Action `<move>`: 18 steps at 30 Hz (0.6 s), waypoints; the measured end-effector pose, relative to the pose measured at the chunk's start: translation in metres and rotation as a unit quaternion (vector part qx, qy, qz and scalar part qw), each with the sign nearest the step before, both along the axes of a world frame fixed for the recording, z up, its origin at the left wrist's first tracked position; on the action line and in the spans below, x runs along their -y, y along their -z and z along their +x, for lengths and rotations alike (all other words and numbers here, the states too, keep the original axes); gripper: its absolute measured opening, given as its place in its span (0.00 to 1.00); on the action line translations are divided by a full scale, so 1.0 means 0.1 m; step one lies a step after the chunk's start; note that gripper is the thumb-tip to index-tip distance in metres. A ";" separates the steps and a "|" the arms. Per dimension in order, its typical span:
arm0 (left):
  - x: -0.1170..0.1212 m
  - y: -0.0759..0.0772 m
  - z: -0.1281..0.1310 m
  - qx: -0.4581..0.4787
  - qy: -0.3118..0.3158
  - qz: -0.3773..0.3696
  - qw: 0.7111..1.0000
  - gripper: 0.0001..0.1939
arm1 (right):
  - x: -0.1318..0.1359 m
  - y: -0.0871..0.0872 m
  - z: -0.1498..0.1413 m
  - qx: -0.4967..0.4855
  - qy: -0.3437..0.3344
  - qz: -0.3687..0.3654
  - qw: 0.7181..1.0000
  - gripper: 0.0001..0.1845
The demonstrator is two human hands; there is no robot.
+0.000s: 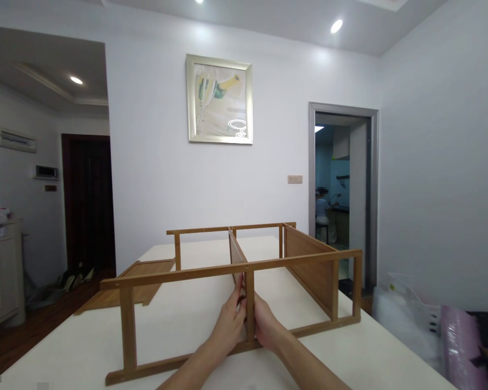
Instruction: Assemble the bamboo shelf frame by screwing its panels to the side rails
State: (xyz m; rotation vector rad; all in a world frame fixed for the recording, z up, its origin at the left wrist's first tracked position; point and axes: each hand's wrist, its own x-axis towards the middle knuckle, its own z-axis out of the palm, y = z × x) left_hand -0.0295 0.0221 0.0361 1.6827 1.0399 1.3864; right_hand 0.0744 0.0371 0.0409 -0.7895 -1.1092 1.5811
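A brown wooden shelf rack (187, 273) lies on its side across the white table. Its two ladder-like side frames are joined by a right shelf board (311, 265) and a middle shelf board (236, 248). My left hand (232, 313) is at the near end of the middle board, left of the middle crosspiece (250, 306), its index finger pointing up along the board. On the other side of that crosspiece, my right hand (264, 322) curls in against the board; its fingertips are hidden. A loose wooden board (126, 295) lies flat at the table's left.
The white table (179, 322) stands before a wall with a framed picture (219, 100). Plastic wrapping (406, 319) and a pink roll (461, 346) are right of the table. A person (322, 208) is beyond the doorway. A cabinet (2, 276) stands left.
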 end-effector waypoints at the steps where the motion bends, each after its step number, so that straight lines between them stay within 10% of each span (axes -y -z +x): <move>1: 0.00 0.00 -0.01 -0.001 0.004 0.002 1.000 0.31 | 0.00 -0.01 0.00 -0.005 0.000 -0.004 1.000 0.28; 18: 0.02 0.04 -0.02 -0.007 -0.008 0.001 1.000 0.31 | 0.09 -0.11 -0.03 -0.006 0.016 -0.001 1.000 0.32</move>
